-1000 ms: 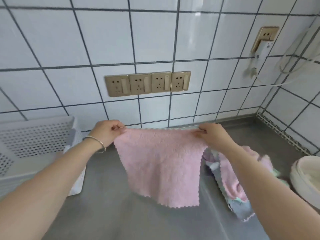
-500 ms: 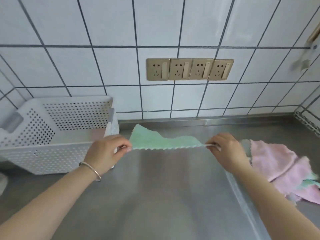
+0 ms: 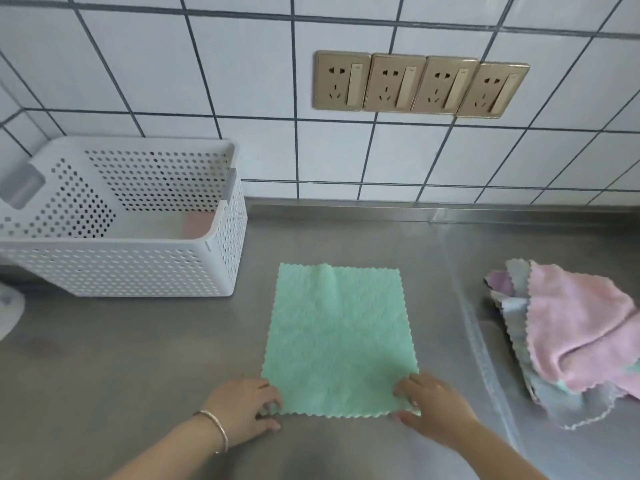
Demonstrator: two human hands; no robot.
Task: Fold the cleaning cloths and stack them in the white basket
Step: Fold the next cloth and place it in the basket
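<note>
both hands [image 3: 242, 408] [image 3: 433, 407] pinch the flat green cloth's [image 3: 337, 341] near corners.

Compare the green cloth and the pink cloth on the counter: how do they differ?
The green cloth lies flat and spread out, both hands at its near corners; the pink cloth is crumpled on a pile of other cloths, untouched. Green lies mid-counter, pink at the right. Both share zigzag edges and fluffy fabric.

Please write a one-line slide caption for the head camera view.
Both hands, left and right, pinch the near corners of a green cloth lying flat beside the white basket.
</note>
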